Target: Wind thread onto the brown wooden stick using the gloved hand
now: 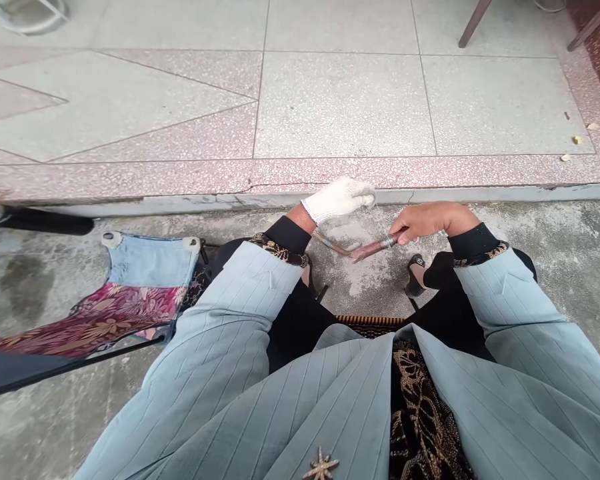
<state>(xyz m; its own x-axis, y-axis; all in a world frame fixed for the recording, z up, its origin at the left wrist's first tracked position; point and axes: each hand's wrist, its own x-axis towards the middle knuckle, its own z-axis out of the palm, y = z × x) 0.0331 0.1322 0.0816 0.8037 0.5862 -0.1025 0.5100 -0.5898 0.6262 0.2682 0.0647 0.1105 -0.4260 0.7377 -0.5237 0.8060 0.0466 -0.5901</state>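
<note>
My right hand (425, 220) is bare and closed around one end of a brown wooden stick (373, 249), held low over the ground between my knees. Thin, pale wire or string (389, 242) is wound around the stick close to my fingers. At the stick's other end, a thinner, bent brownish piece (333, 245) angles up behind my left wrist; its far end is hidden. My left hand (343, 199) wears a white knitted glove, its fingers pinched together. A fine strand seems to run from those fingertips down to the winding.
A low step edge (190, 203) crosses in front, with a tiled terrazzo floor (340, 100) above it. At left stands a folding chair (145, 267) with blue and floral cloth, below a black bar (45, 220). Furniture legs (475, 23) show at upper right.
</note>
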